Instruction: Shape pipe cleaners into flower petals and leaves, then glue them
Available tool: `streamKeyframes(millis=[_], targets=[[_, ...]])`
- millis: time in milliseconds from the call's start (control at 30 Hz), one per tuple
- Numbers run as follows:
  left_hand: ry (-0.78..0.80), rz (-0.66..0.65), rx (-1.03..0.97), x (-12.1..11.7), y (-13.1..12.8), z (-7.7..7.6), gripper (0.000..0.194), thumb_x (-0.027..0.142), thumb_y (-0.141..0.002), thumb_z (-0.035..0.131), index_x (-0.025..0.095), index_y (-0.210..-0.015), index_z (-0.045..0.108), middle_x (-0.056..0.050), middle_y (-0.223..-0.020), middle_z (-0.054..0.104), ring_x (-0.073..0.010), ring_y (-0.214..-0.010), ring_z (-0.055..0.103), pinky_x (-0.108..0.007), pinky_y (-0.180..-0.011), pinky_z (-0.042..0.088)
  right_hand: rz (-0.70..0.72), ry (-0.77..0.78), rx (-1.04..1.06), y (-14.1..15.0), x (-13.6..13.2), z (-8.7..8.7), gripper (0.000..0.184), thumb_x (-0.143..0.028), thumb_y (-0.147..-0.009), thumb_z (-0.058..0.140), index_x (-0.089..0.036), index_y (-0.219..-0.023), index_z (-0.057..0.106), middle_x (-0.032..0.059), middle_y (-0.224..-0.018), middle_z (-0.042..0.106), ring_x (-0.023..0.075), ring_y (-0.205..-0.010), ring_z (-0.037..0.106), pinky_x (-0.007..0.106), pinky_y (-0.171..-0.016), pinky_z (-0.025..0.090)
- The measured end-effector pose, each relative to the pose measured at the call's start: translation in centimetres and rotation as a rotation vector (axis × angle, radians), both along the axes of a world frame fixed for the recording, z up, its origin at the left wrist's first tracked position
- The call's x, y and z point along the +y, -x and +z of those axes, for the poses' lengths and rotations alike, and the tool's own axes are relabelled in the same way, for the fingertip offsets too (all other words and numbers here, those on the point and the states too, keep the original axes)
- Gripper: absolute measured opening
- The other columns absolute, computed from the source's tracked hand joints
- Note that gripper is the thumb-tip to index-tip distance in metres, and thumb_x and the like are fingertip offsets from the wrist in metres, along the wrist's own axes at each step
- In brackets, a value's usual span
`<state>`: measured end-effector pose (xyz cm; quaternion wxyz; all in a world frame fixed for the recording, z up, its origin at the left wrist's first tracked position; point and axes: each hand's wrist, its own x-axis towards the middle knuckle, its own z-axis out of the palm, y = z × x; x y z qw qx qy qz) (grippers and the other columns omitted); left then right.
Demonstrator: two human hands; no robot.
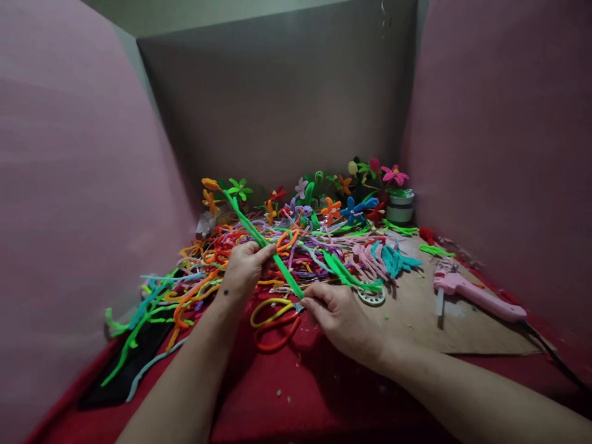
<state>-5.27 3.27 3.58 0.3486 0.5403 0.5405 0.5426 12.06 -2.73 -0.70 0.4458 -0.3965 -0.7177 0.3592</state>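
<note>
A green pipe-cleaner stem (252, 228) runs slantwise between my two hands, and an orange bud (211, 184) shows at or behind its upper end. My left hand (250, 265) is closed around the stem near its middle. At the lower end, my right hand (333, 311) pinches the stem between thumb and fingers. Just below lie what look like scissors (276, 346) with yellow and red loop handles, their blades mostly hidden by my right hand. Behind my hands spreads a tangled pile of coloured pipe cleaners (296, 246). More green pipe cleaners (345, 271) lie beyond my right hand.
Pipe-cleaner flowers (354, 211) line the back, beside a white round container (399, 206). On the right, a pink glue gun (481, 296) with a cord rests on a cardboard sheet (416, 327). Red cloth (277, 407) covers the table. Pink panels (499, 123) stand at both sides.
</note>
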Motion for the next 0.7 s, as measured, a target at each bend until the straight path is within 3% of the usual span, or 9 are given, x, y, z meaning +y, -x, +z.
streamKeyframes(millis=[100,200,267,433,533,700], targets=[[0.078,-0.151,-0.064,-0.4,-0.2,0.0,0.029,0.03,-0.062,0.069,0.013,-0.05,0.049,0.004,-0.039,0.049,-0.0047,-0.033,0.04,-0.018,-0.037,0.029,0.179,0.239,0.076,-0.1,-0.1,1.0,0.009,-0.022,-0.075,0.056,-0.015,-0.075,0.061,-0.0011,-0.061,0.057,0.0087,-0.055,0.05,0.022,-0.056,0.039],[0.201,-0.35,-0.172,-0.9,-0.9,-0.3,0.029,0.03,-0.058,0.072,0.013,-0.052,0.05,0.004,-0.041,0.048,-0.0049,-0.035,0.041,-0.018,-0.037,0.029,0.346,0.476,0.338,0.0,1.1,1.8,0.02,-0.033,-0.076,0.058,-0.014,-0.081,0.06,0.0029,-0.07,0.064,0.0111,-0.061,0.058,0.026,-0.064,0.044],[0.224,-0.416,-0.192,-1.0,-1.4,-0.8,0.029,0.03,-0.059,0.072,0.012,-0.053,0.051,0.004,-0.042,0.048,-0.0047,-0.035,0.04,-0.018,-0.038,0.028,0.372,0.57,0.478,0.4,2.1,1.9,0.023,-0.035,-0.076,0.057,-0.012,-0.077,0.059,0.0048,-0.065,0.065,0.0129,-0.057,0.06,0.029,-0.063,0.046],[0.213,-0.423,-0.184,-0.6,-1.8,-2.6,0.026,0.034,-0.064,0.07,0.01,-0.064,0.059,0.002,-0.046,0.051,-0.0062,-0.038,0.043,-0.019,-0.039,0.029,0.232,0.754,0.662,1.5,3.7,1.1,0.008,-0.018,-0.073,0.055,-0.011,-0.07,0.057,0.0043,-0.054,0.063,0.0126,-0.045,0.057,0.025,-0.049,0.045],[0.205,-0.419,-0.232,-0.4,-1.7,-3.0,0.025,0.033,-0.065,0.07,0.011,-0.071,0.059,0.003,-0.05,0.052,-0.0062,-0.038,0.044,-0.019,-0.039,0.029,0.189,0.745,0.686,1.5,4.0,0.5,0.005,-0.014,-0.071,0.053,-0.012,-0.067,0.055,0.0027,-0.049,0.061,0.0112,-0.04,0.055,0.022,-0.043,0.042],[0.182,-0.328,-0.159,-0.7,-2.2,-2.8,0.029,0.033,-0.065,0.069,0.013,-0.057,0.049,0.004,-0.044,0.048,-0.0053,-0.035,0.04,-0.019,-0.037,0.028,0.176,0.715,0.658,0.9,4.3,-0.7,0.006,-0.018,-0.068,0.054,-0.013,-0.071,0.055,0.0016,-0.048,0.06,0.012,-0.038,0.053,0.021,-0.04,0.04]])
